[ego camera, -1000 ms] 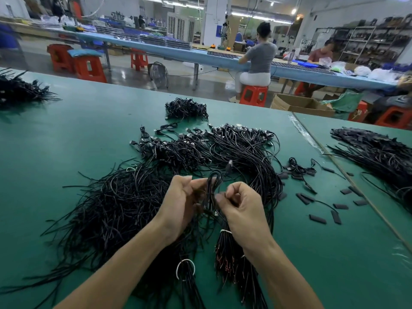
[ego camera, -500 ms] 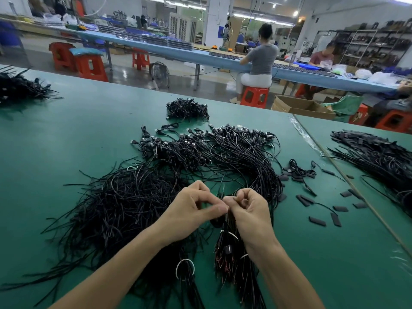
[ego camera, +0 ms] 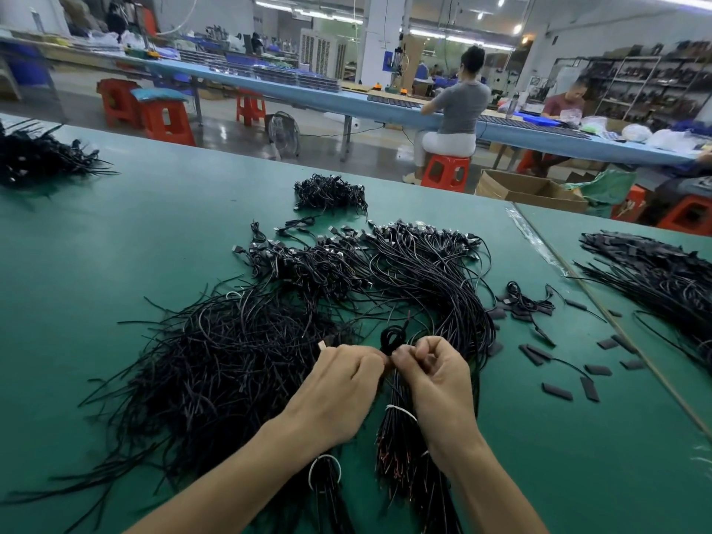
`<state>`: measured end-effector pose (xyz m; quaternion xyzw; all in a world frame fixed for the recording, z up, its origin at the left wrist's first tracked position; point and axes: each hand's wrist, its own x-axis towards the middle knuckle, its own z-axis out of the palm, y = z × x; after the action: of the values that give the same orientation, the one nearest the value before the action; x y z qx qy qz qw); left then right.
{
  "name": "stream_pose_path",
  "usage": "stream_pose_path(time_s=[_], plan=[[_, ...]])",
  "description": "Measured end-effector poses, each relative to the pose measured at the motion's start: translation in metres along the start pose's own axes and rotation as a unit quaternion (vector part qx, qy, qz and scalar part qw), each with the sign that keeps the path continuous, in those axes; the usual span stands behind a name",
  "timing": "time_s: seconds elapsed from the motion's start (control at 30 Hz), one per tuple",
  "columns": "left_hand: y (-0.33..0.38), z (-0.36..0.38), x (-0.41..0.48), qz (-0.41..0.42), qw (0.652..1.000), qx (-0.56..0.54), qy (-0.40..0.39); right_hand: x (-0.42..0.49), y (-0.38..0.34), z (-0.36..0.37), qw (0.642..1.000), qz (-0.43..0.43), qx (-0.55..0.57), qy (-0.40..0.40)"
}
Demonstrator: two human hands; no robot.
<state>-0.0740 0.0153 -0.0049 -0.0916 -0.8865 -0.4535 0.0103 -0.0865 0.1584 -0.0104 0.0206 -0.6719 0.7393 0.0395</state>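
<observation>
Two-handed grip on one short black cable [ego camera: 389,339], wound into a small coil and held just above the heap of loose cables [ego camera: 231,360], closer to the near edge of the bench [ego camera: 96,244] than to the far one. Pinched on one side by the left hand [ego camera: 339,395], thumb and forefinger curled tight on the coil, and on the other by the right hand [ego camera: 435,383], curled likewise on the same coil, fingertips of both almost touching. Under the right wrist, a tied bundle [ego camera: 400,456] of cables; toward the right edge, flat black sleeves [ego camera: 556,391] scattered.
</observation>
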Motion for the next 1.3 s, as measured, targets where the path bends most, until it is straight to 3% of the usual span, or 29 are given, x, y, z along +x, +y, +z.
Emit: stream_pose_path(time_s=[0.07,0.13,0.2,0.3,0.37,0.5,0.7,0.8,1.0,1.1,1.17,1.3], plan=[[0.001,-0.001,0.001,-0.05,0.998,-0.017,-0.043,-0.001,0.0,0.003,0.999,-0.035,-0.02,-0.005],[-0.002,-0.003,0.007,-0.128,0.975,-0.166,-0.076,-0.001,0.0,0.007,0.997,-0.06,-0.053,-0.017],[-0.003,-0.007,0.012,-0.183,0.926,-0.317,-0.093,-0.003,0.0,0.01,0.994,-0.067,-0.085,-0.033],[-0.008,-0.01,0.016,-0.162,0.914,-0.368,-0.055,-0.004,0.002,0.012,0.992,-0.062,-0.1,-0.053],[-0.014,-0.012,0.017,-0.112,0.927,-0.355,-0.041,-0.004,0.003,0.01,0.993,-0.051,-0.101,-0.042],[-0.02,-0.023,0.018,-0.06,0.958,-0.267,-0.083,-0.004,0.007,0.007,0.997,0.007,-0.066,-0.036],[-0.025,-0.03,0.024,0.002,0.975,-0.197,-0.098,-0.003,0.013,0.003,0.996,0.071,0.004,-0.049],[-0.028,-0.034,0.044,-0.007,0.989,-0.131,-0.07,-0.002,0.012,0.0,0.995,0.078,-0.057,-0.026],[-0.035,-0.06,0.129,-0.113,0.977,-0.127,0.13,-0.007,0.02,-0.011,0.975,0.121,-0.182,-0.037],[-0.039,-0.075,0.152,-0.179,0.975,-0.054,0.123,-0.007,0.027,-0.014,0.965,0.103,-0.239,-0.028],[-0.043,-0.076,0.153,-0.177,0.978,-0.027,0.103,-0.003,0.03,-0.015,0.952,0.071,-0.297,-0.017],[-0.05,-0.064,0.136,-0.135,0.987,0.019,0.085,0.008,0.037,-0.008,0.885,-0.006,-0.465,-0.015]])
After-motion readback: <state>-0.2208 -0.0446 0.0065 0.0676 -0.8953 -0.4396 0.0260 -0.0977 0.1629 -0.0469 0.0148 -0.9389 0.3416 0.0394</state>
